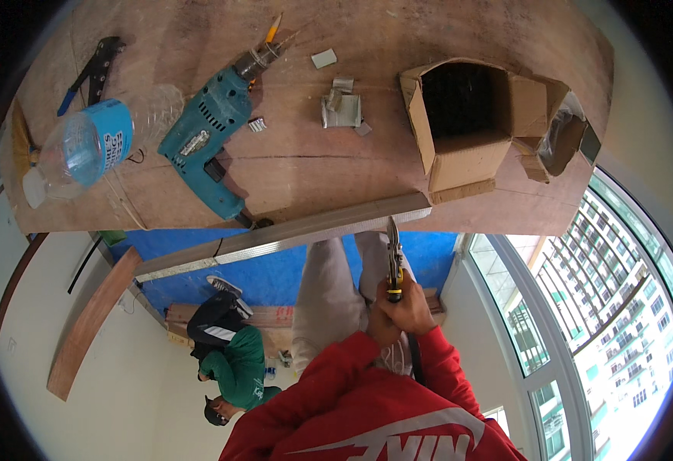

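A pair of metal snips with yellow-and-black handles point(395, 269) stands at the near edge of the tabletop point(298, 180), right of the middle, blades pointing away from the wearer. The wearer's right hand point(413, 309) is closed around the handles; the left hand point(382, 327) is pressed up just beneath it, and whether its fingers grip the handles too cannot be told. The blade tips meet the near side of a long silvery metal channel point(313, 228) close to its right end, though whether they bite into it is unclear. That channel slants along the tabletop's near edge, its left end jutting out over a blue floor covering point(275, 270). Farther back, small bent offcuts of grey sheet metal point(343, 114) lie around the middle. To their left is a teal corded power drill point(212, 127), its chuck toward the far side, and left of that a clear plastic bottle with a blue label point(79, 154) lies on its side. A black hand tool with a blue grip point(97, 71) sits at the far left. On the right stands an open brown cardboard box point(469, 165), beside a smaller torn carton point(540, 165). Down on the left, away from the tabletop, is another person in a green top point(237, 370), near a curved-looking reddish-brown wooden board point(93, 326).
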`<state>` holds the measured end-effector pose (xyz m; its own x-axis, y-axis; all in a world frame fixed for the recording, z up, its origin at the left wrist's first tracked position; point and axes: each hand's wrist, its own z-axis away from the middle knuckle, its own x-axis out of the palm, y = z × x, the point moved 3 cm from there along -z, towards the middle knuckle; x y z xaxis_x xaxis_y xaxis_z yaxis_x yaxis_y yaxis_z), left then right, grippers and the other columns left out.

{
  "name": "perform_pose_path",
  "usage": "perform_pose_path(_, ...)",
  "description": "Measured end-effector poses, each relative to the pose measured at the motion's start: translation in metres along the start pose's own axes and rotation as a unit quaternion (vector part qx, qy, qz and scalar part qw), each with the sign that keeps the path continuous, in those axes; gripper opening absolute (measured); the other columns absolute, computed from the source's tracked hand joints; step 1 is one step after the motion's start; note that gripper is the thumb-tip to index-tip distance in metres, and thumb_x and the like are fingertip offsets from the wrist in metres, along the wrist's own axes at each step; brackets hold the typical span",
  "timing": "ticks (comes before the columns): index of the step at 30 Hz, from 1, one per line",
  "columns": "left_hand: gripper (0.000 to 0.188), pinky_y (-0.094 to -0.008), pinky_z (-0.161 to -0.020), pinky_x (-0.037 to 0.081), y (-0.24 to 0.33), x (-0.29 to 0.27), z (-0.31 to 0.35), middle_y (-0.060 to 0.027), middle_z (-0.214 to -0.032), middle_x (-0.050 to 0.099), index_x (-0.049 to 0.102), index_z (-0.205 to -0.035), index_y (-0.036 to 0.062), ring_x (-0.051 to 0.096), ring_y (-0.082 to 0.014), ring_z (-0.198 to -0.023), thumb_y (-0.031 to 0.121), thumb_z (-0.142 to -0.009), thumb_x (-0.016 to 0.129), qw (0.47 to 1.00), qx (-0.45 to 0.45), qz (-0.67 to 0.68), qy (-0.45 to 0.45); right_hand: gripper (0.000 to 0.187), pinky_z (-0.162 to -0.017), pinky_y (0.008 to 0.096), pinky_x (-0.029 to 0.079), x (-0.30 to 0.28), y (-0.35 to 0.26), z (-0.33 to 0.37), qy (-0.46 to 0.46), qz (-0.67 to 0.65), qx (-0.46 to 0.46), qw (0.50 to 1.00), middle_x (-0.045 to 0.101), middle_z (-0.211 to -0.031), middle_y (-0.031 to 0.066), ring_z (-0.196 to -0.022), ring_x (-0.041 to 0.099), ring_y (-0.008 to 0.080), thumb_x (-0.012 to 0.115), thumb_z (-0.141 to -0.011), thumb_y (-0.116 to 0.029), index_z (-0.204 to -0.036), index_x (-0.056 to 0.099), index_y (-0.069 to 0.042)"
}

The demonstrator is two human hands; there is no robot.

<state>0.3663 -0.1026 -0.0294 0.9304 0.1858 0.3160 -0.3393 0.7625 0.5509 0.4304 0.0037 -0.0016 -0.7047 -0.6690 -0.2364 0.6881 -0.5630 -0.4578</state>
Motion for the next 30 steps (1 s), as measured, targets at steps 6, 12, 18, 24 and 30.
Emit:
perform_pose_path(6, 0.084, -0.0425, -0.098, 0.052, 0.000, 0.001, -0.005, -0.0179, -0.122, 0.063, 0.035, -0.145, 0.0016, 0.065, -0.0321, -0.115, 0.017, -0.079, 0.085, 1.000, -0.009, -0.005, 0.000, 0.035, -0.072, 0.0454, 0.055, 0.007, -0.005, -0.003, 0.013, 0.018, 0.013, 1.000, 0.070, -0.082, 0.0225, -0.078, 0.072, 0.0364, 0.075, -0.086, -0.026, -0.096, 0.063, 0.005)
perform_pose_path(12, 0.082, -0.0434, -0.097, 0.052, -0.003, 0.001, -0.005, -0.0183, -0.117, 0.065, 0.038, -0.145, 0.0013, 0.066, -0.0339, -0.113, 0.017, -0.079, 0.085, 1.000, -0.023, -0.010, -0.001, 0.033, -0.070, 0.0489, 0.053, 0.006, -0.019, -0.005, 0.041, 0.016, 0.024, 0.999, 0.069, -0.078, 0.0243, -0.079, 0.069, 0.0430, 0.072, -0.090, -0.030, -0.089, 0.066, 0.003)
perform_pose_path(18, 0.081, -0.0442, -0.096, 0.053, 0.017, -0.012, -0.002, -0.0187, -0.112, 0.067, 0.041, -0.144, 0.0010, 0.067, -0.0357, -0.110, 0.018, -0.078, 0.086, 0.996, -0.076, -0.048, 0.009, 0.033, -0.072, 0.0513, 0.053, 0.004, -0.020, -0.002, 0.024, -0.003, 0.051, 0.998, 0.070, -0.085, 0.0263, -0.085, 0.068, 0.0483, 0.071, -0.089, -0.028, -0.103, 0.063, 0.001)
perform_pose_path(24, 0.072, -0.0484, -0.094, 0.051, 0.178, -0.082, 0.028, -0.0190, -0.115, 0.067, 0.057, -0.132, 0.0030, 0.064, -0.0406, -0.106, 0.034, -0.076, 0.091, 0.922, 0.104, -0.373, 0.025, 0.046, -0.078, 0.0499, 0.053, 0.000, -0.019, 0.002, -0.014, -0.045, 0.022, 0.999, 0.070, -0.092, 0.0252, -0.091, 0.068, 0.0465, 0.075, -0.081, -0.024, -0.116, 0.057, 0.001)
perform_pose_path(30, 0.059, -0.0522, -0.096, 0.048, 0.266, -0.125, -0.056, -0.0154, -0.111, 0.065, 0.063, -0.121, 0.0070, 0.061, -0.0403, -0.111, 0.040, -0.079, 0.087, 0.712, 0.262, -0.641, 0.120, 0.058, -0.088, 0.0474, 0.050, -0.004, -0.011, -0.005, -0.047, -0.055, 0.037, 0.997, 0.066, -0.105, 0.0255, -0.102, 0.065, 0.0434, 0.076, -0.078, -0.025, -0.124, 0.052, 0.002)
